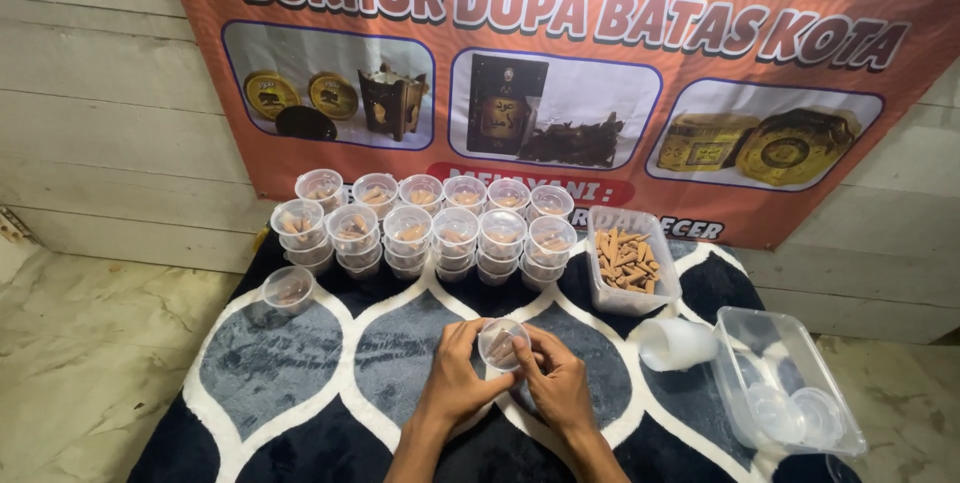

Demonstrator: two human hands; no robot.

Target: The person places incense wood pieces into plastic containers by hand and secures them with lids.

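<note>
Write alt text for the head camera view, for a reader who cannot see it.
Two bare hands, left hand and right hand, hold a small clear lidded cup of brown incense cones over a dark patterned rug. Behind them stand stacked rows of filled cups, an open tub of loose cones and a clear container of lids.

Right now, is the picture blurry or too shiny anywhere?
Head view: mostly sharp; both hands and the small cup look clear. Soft glare shines on the clear tub. The edges bend a little, and the rug is dark toward the bottom.
</note>
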